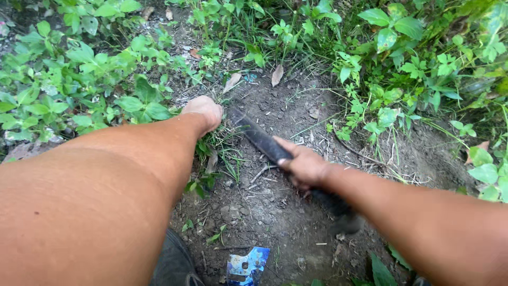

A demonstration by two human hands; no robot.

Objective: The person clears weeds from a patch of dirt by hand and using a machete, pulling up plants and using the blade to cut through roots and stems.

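Observation:
My left hand [203, 112] is closed around a tuft of grass [221, 148] at the edge of the bare soil, beside broad-leaved weeds [140, 103]. My right hand [306, 167] grips a long dark blade [260, 139]. The blade points up and left, its tip close to my left hand and the base of the grass. Its handle end runs back under my right forearm, blurred.
Bare dark soil [275, 206] lies between my arms. Green weeds [391, 69] crowd the top and right. Dry leaves [277, 75] lie at the far edge. A torn blue and white wrapper [246, 265] is near the bottom, next to a dark shoe [174, 262].

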